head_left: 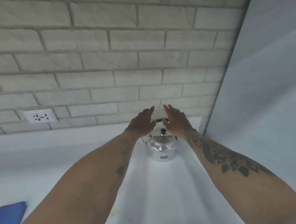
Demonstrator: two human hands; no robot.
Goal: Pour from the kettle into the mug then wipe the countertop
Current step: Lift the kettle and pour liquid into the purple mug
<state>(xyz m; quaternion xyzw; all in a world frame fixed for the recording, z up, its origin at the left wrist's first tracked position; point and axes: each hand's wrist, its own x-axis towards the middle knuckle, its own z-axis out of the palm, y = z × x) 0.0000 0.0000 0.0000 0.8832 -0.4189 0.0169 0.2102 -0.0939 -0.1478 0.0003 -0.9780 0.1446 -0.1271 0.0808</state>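
Observation:
A shiny metal kettle [161,148] stands on the white countertop [158,187] near the back wall, its spout to the left, a black knob on its lid and a dark handle arched above. My left hand [141,123] and my right hand [174,120] hover over the kettle on either side of the handle, palms down, fingers stretched and apart. Neither hand holds anything, and neither clearly touches the handle. A blue cloth [9,213] lies at the lower left corner. No mug is in view.
A pale brick wall [112,60] rises right behind the kettle, with a white power socket [40,116] at its left. A plain grey-white panel [262,82] closes off the right side.

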